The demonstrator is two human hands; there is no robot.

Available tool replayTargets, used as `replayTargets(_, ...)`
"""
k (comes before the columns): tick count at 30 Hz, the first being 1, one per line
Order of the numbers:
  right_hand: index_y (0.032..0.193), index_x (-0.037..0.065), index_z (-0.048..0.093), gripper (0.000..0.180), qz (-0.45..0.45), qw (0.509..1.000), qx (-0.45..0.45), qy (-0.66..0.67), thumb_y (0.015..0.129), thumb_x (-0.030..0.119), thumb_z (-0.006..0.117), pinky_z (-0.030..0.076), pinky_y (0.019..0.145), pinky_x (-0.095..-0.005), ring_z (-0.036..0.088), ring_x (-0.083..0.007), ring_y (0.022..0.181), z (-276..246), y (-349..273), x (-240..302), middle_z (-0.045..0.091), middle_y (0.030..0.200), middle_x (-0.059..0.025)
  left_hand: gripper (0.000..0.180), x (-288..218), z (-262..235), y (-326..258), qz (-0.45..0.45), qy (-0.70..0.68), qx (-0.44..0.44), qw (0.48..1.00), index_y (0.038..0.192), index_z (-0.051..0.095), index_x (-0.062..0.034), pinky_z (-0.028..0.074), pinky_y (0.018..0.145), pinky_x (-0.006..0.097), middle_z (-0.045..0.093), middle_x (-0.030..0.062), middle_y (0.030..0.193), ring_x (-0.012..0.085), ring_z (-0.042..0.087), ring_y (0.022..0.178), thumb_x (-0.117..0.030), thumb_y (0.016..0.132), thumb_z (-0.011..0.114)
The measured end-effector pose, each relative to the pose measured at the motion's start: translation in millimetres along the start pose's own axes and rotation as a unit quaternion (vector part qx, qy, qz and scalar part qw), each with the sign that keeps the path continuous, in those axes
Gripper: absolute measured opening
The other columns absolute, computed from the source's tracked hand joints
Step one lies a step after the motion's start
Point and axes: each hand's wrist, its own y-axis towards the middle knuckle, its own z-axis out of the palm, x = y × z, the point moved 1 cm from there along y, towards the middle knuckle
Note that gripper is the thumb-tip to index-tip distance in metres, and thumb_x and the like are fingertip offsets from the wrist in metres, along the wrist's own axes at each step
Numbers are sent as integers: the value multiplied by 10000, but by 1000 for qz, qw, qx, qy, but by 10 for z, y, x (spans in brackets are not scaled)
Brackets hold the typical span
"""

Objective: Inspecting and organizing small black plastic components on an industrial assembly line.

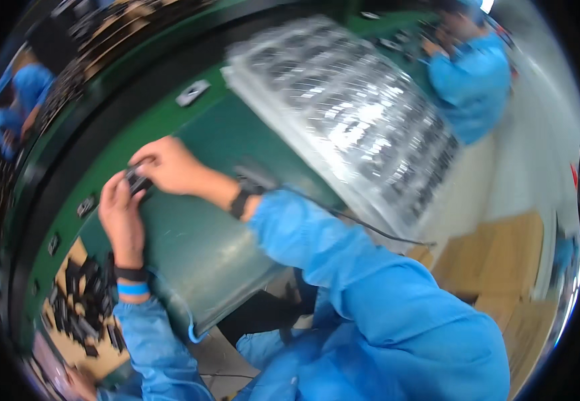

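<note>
My left hand (124, 217) is closed round a small black plastic part (137, 180), its fingers pointing away from me. My right hand (173, 167) pinches the same part from the right, thumb and fingertips at its upper end. Both hands hold it above the far left edge of the dark green work mat (209, 240). Blur and the fingers hide the part's exact kind. Beyond my right wrist lies a dark grey handheld device (256, 177), with a black cable trailing right under my sleeve.
A stack of clear plastic trays (343, 113) with dark parts fills the right of the table. A green strip on the left carries a small grey-and-black piece (193, 93) and others. Loose black parts (86, 301) lie on cardboard at lower left. A co-worker (474, 80) sits at upper right.
</note>
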Motion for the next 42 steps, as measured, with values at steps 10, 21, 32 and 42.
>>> replayTargets(10,1189,-34,747,247,82,993,52,60,947,5,719,565,785,-263,684,-111,860,17,5,-19,756,961,-72,217,29,16,-19,9,-78,-10,997,1267,667,-30,622,819,279,718,39,1057,108,696,962,-88,1065,610)
replayTargets(21,1229,-48,724,269,121,991,-12,49,962,-19,705,544,870,-253,687,-116,937,-91,195,-106,752,1044,-78,437,53,70,30,-26,-92,-37,995,1444,483,46,642,894,357,712,176,1209,256,726,1105,-76,1050,629)
replayTargets(32,1130,-24,770,206,82,971,-62,-218,951,16,678,548,849,-326,722,-197,886,-407,760,-503,778,956,-126,233,61,65,12,-43,-97,-22,994,1207,614,55,618,784,314,736,155,1025,211,745,895,-37,993,636)
replayTargets(42,1301,44,689,360,-175,876,-75,-442,968,-2,562,483,1013,-458,597,-372,1143,-63,454,-262,668,1211,-172,146,64,72,17,-28,-117,-49,992,1125,645,34,591,681,285,735,127,973,184,732,797,-22,993,620)
